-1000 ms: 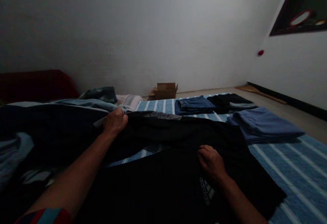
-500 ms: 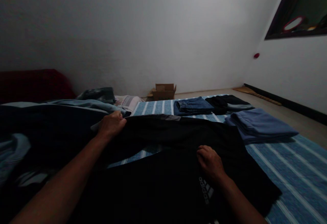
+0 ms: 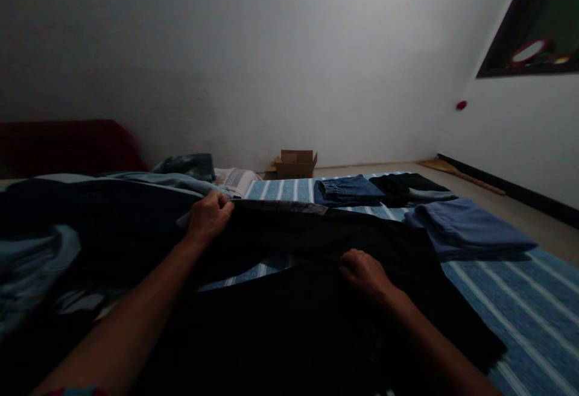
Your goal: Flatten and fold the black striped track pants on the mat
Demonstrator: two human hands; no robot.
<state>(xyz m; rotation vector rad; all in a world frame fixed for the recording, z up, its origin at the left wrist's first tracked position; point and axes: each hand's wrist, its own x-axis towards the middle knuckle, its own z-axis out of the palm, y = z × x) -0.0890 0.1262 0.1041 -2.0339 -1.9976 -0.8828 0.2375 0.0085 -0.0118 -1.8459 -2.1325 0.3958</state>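
Note:
Black adidas trousers (image 3: 280, 317) lie spread over the bed in front of me, their two legs parting toward the left and the wide end at the right. My left hand (image 3: 210, 218) is closed on the far leg's upper edge, beside a grey strip along it. Lower and to the right, my right hand (image 3: 364, 272) pinches the black cloth near the middle, its fingertips partly hidden. The logo beneath my right forearm is now mostly in shadow.
Folded blue jeans (image 3: 348, 191), a folded black garment (image 3: 411, 188) and a folded blue-grey garment (image 3: 470, 227) lie on the striped sheet (image 3: 520, 305). Loose clothes (image 3: 40, 263) heap at the left. A cardboard box (image 3: 296, 164) stands by the wall.
My left hand has risen slightly, lifting the leg's edge a little. My right hand has shifted slightly left and up over the cloth. The whole view has turned slightly left.

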